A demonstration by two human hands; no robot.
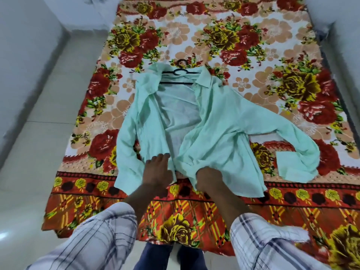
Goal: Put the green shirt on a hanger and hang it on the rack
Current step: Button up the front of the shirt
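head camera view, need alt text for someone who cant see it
A light green shirt lies open on a flowered bedspread, with a black hanger tucked in at its collar. The left hand rests flat on the shirt's lower front edge and the right hand grips the other front edge near the hem.

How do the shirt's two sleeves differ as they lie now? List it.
The sleeve on the person's left lies straight down beside the body of the green shirt; the sleeve on the right spreads outward and bends back. The right one's cuff lies flat and open in full view; the left one's end lies by the left hand. Both rest on the floral bedspread.
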